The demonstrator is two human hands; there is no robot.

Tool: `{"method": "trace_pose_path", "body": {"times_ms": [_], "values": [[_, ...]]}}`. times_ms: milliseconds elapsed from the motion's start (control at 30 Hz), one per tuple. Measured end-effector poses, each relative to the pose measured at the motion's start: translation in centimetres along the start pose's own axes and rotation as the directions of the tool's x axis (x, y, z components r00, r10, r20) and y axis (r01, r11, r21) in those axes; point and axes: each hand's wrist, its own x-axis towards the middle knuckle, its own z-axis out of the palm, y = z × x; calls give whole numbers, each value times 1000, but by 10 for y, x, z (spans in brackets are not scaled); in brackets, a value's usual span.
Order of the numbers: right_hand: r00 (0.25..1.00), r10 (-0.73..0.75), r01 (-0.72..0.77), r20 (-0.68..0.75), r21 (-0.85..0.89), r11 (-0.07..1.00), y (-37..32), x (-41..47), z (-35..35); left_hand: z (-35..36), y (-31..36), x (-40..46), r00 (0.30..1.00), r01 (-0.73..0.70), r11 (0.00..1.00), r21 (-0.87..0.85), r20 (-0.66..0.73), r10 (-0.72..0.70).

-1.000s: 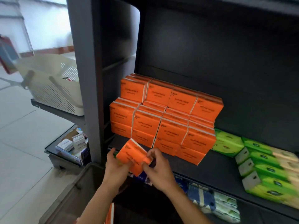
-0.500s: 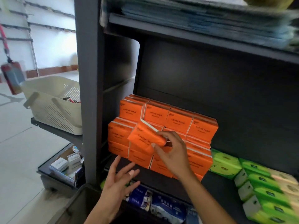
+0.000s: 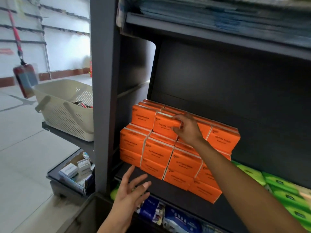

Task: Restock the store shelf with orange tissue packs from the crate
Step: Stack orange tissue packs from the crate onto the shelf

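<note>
Orange tissue packs [image 3: 156,153] are stacked in three stepped rows at the left of the dark shelf [image 3: 176,194]. My right hand [image 3: 186,128] grips one orange pack [image 3: 164,126] by its right end, fingers over its top edge. That pack sits in the top row, next to the leftmost top pack [image 3: 143,116]. My left hand [image 3: 131,190] hovers below the shelf's front edge, palm up, fingers spread, holding nothing. The crate is out of view.
Green tissue packs [image 3: 282,192] fill the shelf's right side. Blue packs [image 3: 176,219] lie on the shelf below. A beige basket [image 3: 67,113] stands on a side ledge at left, above a tray of small boxes [image 3: 75,170]. A grey upright post [image 3: 104,98] borders the shelf.
My right hand carried the orange pack up from the shelf's front edge to the top row. My left hand let go of it and stayed low with fingers spread.
</note>
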Motion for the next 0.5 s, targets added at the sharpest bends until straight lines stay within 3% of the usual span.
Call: {"method": "trace_pose_path", "body": {"times_ms": [100, 267, 500], "values": [[1000, 21, -22, -21, -48, 999, 5, 0, 8, 0, 0, 2, 999, -26, 1000, 8, -34, 26], [992, 54, -82, -112, -267, 960, 4, 0, 10, 2, 1, 1, 995, -61, 998, 30, -80, 63], [982, 149, -181, -113, -374, 910, -8, 2, 12, 2, 3, -1, 995, -47, 998, 44, -81, 51]]}}
